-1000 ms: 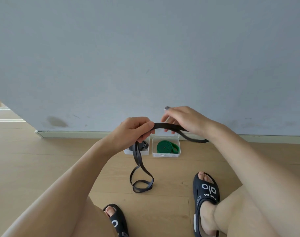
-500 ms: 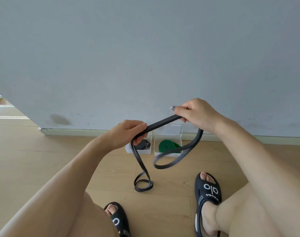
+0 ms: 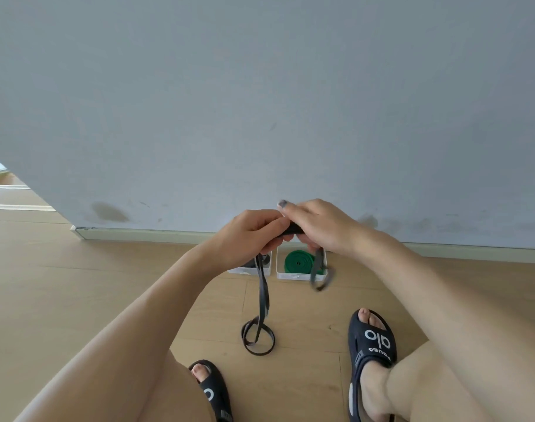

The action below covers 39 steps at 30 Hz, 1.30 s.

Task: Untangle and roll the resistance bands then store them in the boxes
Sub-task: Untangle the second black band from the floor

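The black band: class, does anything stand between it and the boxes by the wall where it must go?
Nothing visible on the bare floor blocks the way. Both the left hand and right hand grip the black band above the boxes. The right box already holds a rolled green band; the left box holds something dark.

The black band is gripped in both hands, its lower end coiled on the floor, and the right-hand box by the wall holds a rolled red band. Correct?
Not quite: the head view shows the right-hand box holds a rolled green band, not red. The rest stands: left hand and right hand grip the black band, its lower end coiled on the floor.
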Each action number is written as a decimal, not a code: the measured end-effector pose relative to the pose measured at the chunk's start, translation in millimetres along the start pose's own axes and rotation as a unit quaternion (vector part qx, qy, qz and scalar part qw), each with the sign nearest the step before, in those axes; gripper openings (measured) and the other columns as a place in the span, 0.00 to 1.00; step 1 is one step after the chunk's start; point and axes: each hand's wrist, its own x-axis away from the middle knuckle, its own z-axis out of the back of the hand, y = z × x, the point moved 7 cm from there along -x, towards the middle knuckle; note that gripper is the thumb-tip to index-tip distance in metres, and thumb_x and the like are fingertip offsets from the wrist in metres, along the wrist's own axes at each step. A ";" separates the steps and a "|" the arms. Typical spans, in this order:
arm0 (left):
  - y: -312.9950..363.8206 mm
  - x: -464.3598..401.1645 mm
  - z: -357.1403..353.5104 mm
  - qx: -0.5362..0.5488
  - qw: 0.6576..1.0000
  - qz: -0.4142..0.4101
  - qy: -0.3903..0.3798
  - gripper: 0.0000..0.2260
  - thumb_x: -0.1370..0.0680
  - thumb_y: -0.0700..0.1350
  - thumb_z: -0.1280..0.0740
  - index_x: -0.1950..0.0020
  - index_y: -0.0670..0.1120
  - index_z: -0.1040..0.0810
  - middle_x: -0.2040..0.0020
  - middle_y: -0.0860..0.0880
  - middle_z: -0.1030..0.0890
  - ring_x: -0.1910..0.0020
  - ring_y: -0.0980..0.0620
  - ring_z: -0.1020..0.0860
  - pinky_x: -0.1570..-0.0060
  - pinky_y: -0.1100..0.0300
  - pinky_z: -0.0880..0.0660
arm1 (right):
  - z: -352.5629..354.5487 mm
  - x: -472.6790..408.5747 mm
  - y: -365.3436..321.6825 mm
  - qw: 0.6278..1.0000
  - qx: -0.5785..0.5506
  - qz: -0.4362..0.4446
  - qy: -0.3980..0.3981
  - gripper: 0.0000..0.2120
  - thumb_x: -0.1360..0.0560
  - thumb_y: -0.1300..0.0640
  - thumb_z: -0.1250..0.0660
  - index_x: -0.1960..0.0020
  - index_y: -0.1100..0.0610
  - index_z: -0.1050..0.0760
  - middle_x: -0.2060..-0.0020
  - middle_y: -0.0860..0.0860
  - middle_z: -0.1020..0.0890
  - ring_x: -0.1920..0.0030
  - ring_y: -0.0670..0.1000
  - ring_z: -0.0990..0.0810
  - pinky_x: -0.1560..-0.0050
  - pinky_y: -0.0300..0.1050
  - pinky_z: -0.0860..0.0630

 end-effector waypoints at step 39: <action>-22.3 9.5 5.7 0.027 0.998 0.039 -0.039 0.11 0.17 0.54 0.36 0.53 0.48 0.23 0.54 0.41 0.16 0.46 0.32 0.20 0.35 0.29 0.29 | 13.8 8.8 -5.4 0.996 0.087 0.029 0.019 0.21 0.20 0.50 0.31 0.69 0.55 0.30 0.76 0.46 0.35 0.74 0.46 0.38 0.66 0.46 0.38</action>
